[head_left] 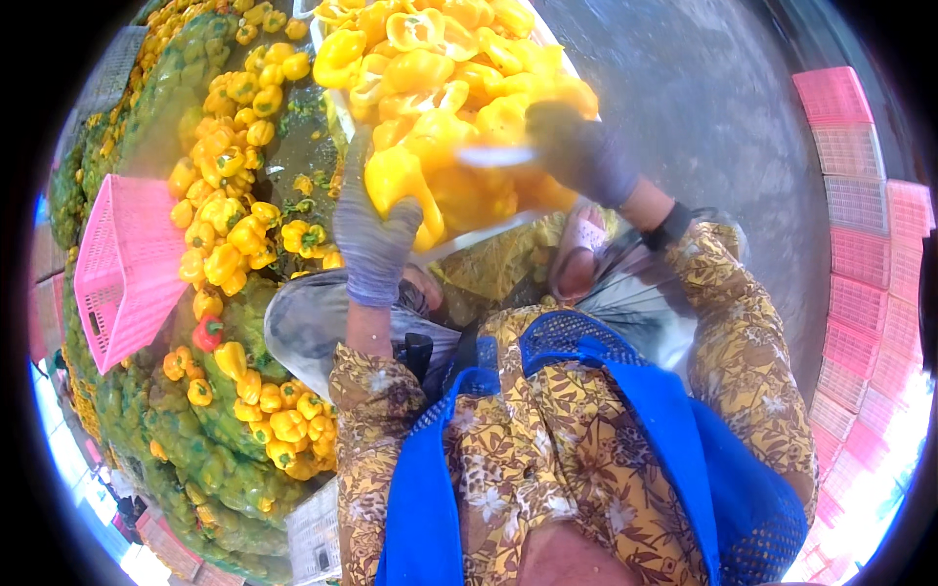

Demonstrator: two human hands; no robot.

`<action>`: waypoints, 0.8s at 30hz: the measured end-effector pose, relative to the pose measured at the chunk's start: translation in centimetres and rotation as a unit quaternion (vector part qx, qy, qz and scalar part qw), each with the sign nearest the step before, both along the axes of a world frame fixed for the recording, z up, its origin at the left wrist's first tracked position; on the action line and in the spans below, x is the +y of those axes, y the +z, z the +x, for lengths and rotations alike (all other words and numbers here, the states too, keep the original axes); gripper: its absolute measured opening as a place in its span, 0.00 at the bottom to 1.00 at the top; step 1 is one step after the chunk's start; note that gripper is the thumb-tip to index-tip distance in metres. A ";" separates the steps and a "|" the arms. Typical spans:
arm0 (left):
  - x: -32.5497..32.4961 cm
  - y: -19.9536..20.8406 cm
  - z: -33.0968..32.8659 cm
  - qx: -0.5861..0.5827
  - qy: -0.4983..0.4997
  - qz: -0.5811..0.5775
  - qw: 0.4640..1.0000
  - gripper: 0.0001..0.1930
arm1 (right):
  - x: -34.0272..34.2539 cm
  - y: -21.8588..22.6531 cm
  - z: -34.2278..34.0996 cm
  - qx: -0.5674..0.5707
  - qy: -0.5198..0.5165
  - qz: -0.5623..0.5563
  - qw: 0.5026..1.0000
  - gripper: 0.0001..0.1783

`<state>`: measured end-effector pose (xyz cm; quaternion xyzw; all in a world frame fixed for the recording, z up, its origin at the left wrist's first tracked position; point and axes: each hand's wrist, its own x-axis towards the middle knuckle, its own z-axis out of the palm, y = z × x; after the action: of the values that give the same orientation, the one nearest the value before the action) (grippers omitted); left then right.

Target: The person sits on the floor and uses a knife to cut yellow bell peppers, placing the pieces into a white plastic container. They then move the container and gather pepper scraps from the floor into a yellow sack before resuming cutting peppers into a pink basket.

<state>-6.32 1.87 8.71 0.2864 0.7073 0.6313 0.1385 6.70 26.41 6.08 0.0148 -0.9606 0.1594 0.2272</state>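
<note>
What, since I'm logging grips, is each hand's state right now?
Grey-gloved left hand: closed, holding a glossy yellow bell pepper.
Grey-gloved right hand: closed, holding a motion-blurred, whitish, blade-like tool.

Lumpy yellow bell peppers [418, 70] sit heaped inside the open-topped white plastic crate [459, 244]; left of that crate, loose round yellow peppers [223, 261] sprawl; farther left of it, a pink perforated plastic basket [137, 259]; well to its right, pink-and-white plastic crates [860, 252] in a row!

Bright light, lower-rim glare, motion-blurred right grip [578, 151]
</note>
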 end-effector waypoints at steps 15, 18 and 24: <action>6.3 2.6 2.3 0.462 -0.002 -0.253 0.850 0.32 | 0.0 -1.2 4.1 -0.026 -0.078 -0.195 0.977 0.22; 7.4 2.1 2.8 0.505 -0.014 -0.271 0.819 0.32 | 1.4 1.0 4.7 0.011 -0.122 -0.390 0.913 0.15; 11.2 2.7 4.3 0.610 -0.099 -0.296 0.729 0.33 | 4.7 3.5 5.3 0.123 -0.217 -0.529 0.811 0.11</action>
<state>-2.00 13.02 11.38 0.6228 0.7581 0.0626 -0.1827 12.02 31.11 9.62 -0.2974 -0.6701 0.5863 0.3446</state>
